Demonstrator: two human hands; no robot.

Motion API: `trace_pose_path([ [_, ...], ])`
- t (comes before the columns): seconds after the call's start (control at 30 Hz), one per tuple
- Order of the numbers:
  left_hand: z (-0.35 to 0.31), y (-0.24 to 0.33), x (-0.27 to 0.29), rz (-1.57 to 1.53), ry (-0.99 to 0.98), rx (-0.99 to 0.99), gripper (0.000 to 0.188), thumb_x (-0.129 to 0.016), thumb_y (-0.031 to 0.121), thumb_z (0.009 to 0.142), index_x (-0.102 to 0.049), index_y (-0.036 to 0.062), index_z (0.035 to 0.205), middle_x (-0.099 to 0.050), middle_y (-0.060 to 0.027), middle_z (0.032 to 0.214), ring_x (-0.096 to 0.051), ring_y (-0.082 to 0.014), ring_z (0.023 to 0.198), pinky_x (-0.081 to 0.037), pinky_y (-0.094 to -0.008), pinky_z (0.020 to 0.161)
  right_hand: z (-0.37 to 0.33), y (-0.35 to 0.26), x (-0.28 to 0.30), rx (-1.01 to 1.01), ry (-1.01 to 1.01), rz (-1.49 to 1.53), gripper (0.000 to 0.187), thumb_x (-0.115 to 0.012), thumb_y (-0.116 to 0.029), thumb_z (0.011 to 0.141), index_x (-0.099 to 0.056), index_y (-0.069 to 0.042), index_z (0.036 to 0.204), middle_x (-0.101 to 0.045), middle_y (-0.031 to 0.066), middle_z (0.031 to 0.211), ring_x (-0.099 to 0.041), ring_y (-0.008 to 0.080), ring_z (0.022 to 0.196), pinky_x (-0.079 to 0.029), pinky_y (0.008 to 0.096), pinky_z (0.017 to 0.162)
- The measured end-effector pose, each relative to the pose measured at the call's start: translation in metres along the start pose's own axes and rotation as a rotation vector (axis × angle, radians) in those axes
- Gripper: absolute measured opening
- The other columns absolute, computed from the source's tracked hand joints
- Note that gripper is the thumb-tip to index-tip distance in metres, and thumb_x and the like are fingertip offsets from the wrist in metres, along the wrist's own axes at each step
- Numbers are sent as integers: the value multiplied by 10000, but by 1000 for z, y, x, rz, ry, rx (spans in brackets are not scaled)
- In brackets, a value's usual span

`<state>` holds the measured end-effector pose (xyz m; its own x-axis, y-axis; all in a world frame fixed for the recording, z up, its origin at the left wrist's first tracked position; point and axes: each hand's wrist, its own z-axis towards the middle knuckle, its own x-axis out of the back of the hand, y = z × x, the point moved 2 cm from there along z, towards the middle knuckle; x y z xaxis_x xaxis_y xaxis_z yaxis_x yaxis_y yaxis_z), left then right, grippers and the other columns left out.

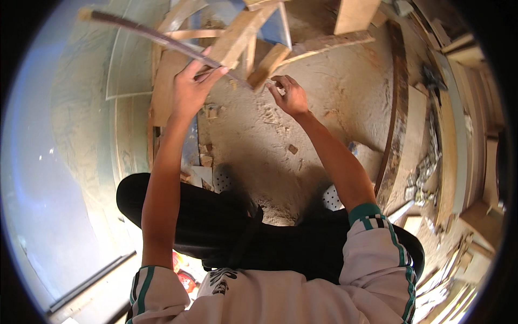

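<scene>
Up front, left hand (195,86) pinches a thin dark strip (162,38); right hand (291,97), half-curled, looks empty near the strip's end. Strip's picked up, not yet set down; wood pieces (244,33) beyond both hands look unjoined.

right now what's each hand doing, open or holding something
Left hand: closed on a long thin dark strip.
Right hand: partly open, fingers curled, no object visible in it, near the strip's lower end.
</scene>
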<state>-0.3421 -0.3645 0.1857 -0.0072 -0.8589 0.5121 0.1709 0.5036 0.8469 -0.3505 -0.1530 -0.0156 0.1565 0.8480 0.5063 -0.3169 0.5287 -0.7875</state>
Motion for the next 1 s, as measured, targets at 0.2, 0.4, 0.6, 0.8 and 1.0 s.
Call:
trace_pose_path([
  [0.2,4,-9,7,4,-60,61,638,-786,211,884,-517,-27,1411,-721,-115,1086,-680,-139,1020,-541,-276,908,16,-4,-31,4,-510,-216,253,-630,-338,924,-691,-95,891,-704,177,902,-690,325,845,-558,429,697],
  [0.4,2,-15,-1,-16,6,18,613,-775,163,890,-516,-24,1413,-709,-128,1129,-676,-143,1026,-538,-274,916,-70,31,-64,-89,-788,-356,216,-651,-254,904,-688,-154,1093,-694,82,1112,-682,293,1016,-552,436,869],
  [0.6,1,-9,0,-197,28,11,642,-782,66,864,-496,-8,1433,-703,-126,1153,-669,-139,1000,-540,-262,908,-84,19,-77,-3,-817,-471,231,-587,-84,877,-656,-44,1093,-654,137,1177,-671,323,1054,-587,434,808],
  [0.8,7,4,1,-73,-100,145,643,-753,88,894,-460,11,1462,-689,-124,1189,-667,-140,1000,-547,-279,896,-80,13,-73,-176,-467,-306,203,-566,-149,900,-583,31,992,-686,218,1006,-708,361,898,-587,448,750],
  [1.0,5,21,-8,-111,-80,243,630,-703,123,939,-412,2,1485,-638,-152,1272,-645,-188,1101,-540,-354,961,-36,17,-54,-427,-111,-1,284,-583,-189,931,-608,1,1140,-720,180,848,-726,290,757,-584,407,710],
])
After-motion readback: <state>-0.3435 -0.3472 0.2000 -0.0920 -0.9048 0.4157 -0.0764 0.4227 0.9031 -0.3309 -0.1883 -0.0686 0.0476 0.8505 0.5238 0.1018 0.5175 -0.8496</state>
